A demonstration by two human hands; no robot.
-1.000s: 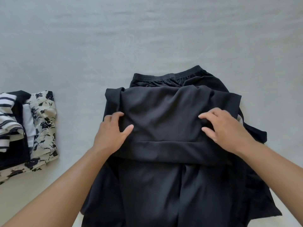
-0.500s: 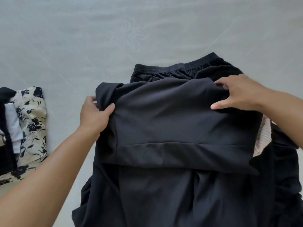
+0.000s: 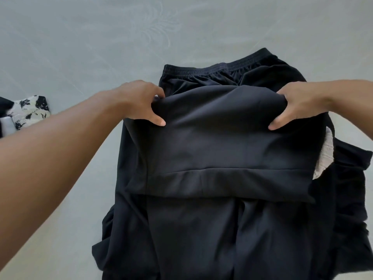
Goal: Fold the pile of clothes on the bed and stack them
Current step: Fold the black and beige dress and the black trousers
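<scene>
folded stack [image 3: 24,113] cut off left, pale cloth [image 3: 325,156] mostly hidden

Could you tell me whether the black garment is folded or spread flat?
Partly folded: the black garment has its hem doubled up, both hands gripping the fold.

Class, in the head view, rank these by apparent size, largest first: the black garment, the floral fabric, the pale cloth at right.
1. Black garment, by far.
2. Floral fabric and pale cloth: alike, both partly hidden, so unranked.

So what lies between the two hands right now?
In the head view, only the folded black garment, stretched between the left hand and right hand, each gripping a corner.
</scene>
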